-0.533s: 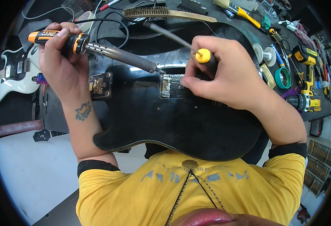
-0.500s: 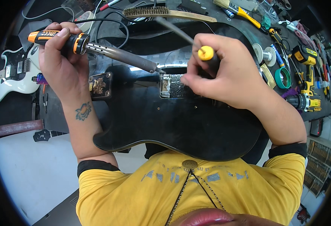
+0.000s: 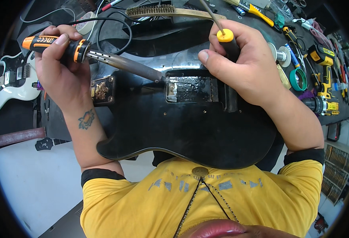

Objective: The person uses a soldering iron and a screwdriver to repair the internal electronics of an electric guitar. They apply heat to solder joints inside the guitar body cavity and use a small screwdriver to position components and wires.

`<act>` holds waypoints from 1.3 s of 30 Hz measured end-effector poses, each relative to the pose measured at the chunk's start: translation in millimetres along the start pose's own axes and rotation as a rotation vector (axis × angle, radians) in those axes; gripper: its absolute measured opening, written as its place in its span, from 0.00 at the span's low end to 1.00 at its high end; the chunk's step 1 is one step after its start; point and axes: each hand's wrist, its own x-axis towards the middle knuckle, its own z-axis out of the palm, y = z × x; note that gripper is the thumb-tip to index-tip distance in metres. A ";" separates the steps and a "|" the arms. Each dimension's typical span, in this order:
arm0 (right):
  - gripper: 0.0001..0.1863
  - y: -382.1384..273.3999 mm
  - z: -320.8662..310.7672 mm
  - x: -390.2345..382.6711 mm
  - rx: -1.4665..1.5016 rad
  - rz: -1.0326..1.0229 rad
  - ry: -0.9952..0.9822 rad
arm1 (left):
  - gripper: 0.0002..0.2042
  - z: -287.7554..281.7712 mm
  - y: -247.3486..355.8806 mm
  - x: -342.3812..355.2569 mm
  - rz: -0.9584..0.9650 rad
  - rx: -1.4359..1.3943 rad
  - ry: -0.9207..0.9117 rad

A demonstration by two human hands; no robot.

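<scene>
My left hand (image 3: 61,59) is closed round the black-and-orange handle of a soldering iron (image 3: 123,65). The iron's tip reaches the left end of a rectangular cavity (image 3: 192,89) in a black guitar body (image 3: 182,127) lying in front of me. Inside that cavity shows dark, shiny lining with a pale metal strip at its left end. Above the cavity's right side, my right hand (image 3: 246,59) grips a screwdriver (image 3: 230,43) with a black-and-yellow handle, its shaft pointing away from me. A gold-speckled metal plate (image 3: 102,91) is fixed at the body's left.
A white electric guitar (image 3: 21,77) lies at the left. Along the back is a wooden wire brush (image 3: 174,12). At the right are a solder spool (image 3: 281,55), a green tape roll (image 3: 298,79) and a yellow-and-black cordless drill (image 3: 323,75). The iron's black cable (image 3: 129,37) loops behind the body.
My right hand has lifted up and right, away from the cavity, its thumb now off the lining. The screwdriver swung more upright. The soldering iron shifted slightly left.
</scene>
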 end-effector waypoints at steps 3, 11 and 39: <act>0.13 0.3 0.7 -0.8 0.056 0.066 -0.030 | 0.13 -1.4 2.0 0.2 0.013 -0.024 0.027; 0.12 4.5 -0.4 0.5 -0.036 -0.005 -0.049 | 0.13 8.2 -2.7 -3.9 0.002 0.019 -0.006; 0.10 10.0 3.4 2.5 0.003 -0.101 0.003 | 0.09 -30.1 22.4 7.5 0.066 -0.091 0.176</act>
